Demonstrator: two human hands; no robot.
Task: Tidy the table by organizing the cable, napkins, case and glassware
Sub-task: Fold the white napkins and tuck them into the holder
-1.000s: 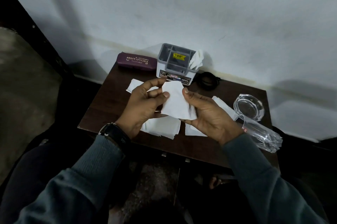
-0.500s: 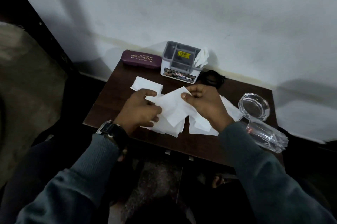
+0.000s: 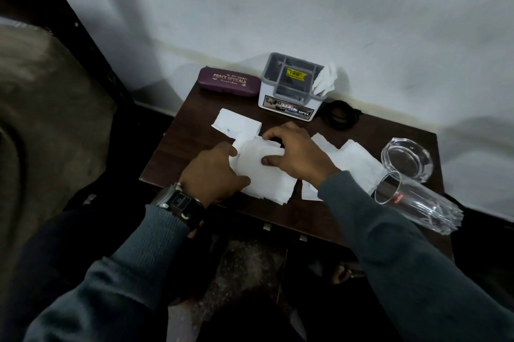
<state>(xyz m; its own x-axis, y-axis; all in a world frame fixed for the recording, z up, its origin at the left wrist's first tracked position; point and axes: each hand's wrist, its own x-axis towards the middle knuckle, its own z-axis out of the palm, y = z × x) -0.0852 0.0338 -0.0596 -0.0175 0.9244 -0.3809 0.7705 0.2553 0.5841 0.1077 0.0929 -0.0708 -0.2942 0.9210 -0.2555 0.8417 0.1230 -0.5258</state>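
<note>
White napkins lie scattered over the small dark table (image 3: 178,158). My left hand (image 3: 214,174) and my right hand (image 3: 294,155) both grip a folded napkin (image 3: 256,155) held low over a napkin pile (image 3: 269,188). One more napkin (image 3: 236,122) lies to the far left, others (image 3: 358,163) to the right. A maroon glasses case (image 3: 229,81) rests at the back left. Behind the box lies a coiled black cable (image 3: 340,117). At the right a glass ashtray (image 3: 406,158) sits flat and a clear tumbler (image 3: 417,200) lies on its side.
A white and grey organizer box (image 3: 289,88) with a napkin stuck in its right slot stands at the back centre against the white wall. The tumbler overhangs the table's right front corner. Dark floor and my legs are below the front edge.
Both hands have come down from above the table, bringing the napkin onto the pile. The napkin, held flat before, is now folded smaller between my fingers.
</note>
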